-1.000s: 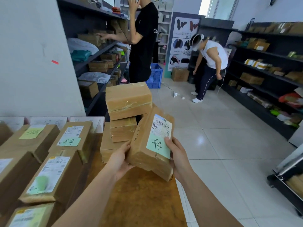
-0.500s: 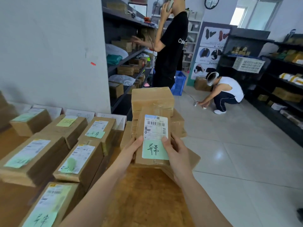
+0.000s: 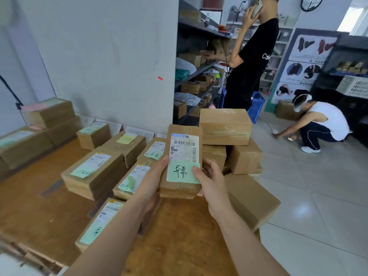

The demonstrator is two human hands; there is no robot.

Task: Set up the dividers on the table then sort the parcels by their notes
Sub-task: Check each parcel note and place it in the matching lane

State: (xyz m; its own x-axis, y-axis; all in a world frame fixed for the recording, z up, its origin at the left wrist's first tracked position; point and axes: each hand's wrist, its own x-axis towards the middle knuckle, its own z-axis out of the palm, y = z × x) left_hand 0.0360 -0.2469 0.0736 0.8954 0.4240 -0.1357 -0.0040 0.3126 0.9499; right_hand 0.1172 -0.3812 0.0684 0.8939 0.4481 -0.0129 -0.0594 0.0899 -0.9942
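Note:
I hold a brown parcel (image 3: 184,148) upright over the wooden table (image 3: 39,212), its shipping label and green handwritten note (image 3: 182,173) facing me. My left hand (image 3: 152,182) grips its left side and my right hand (image 3: 211,182) its right side. Left of it lie several parcels with green notes (image 3: 93,172) and one with a yellow note (image 3: 126,144). White divider cards (image 3: 139,132) lean against the wall behind them. A stack of unlabelled parcels (image 3: 226,126) stands just behind the held one.
A flat parcel (image 3: 253,200) lies at the table's right edge. Parcels with pink notes (image 3: 47,112) sit far left. A person in black (image 3: 251,56) stands at the shelves (image 3: 199,68); another person (image 3: 322,124) crouches on the tiled floor near a blue crate (image 3: 256,106).
The view has swung left and closer, showing more of the table. The parcel went from tilted to upright, label squarely facing me, still in both hands. The person in white crouched down.

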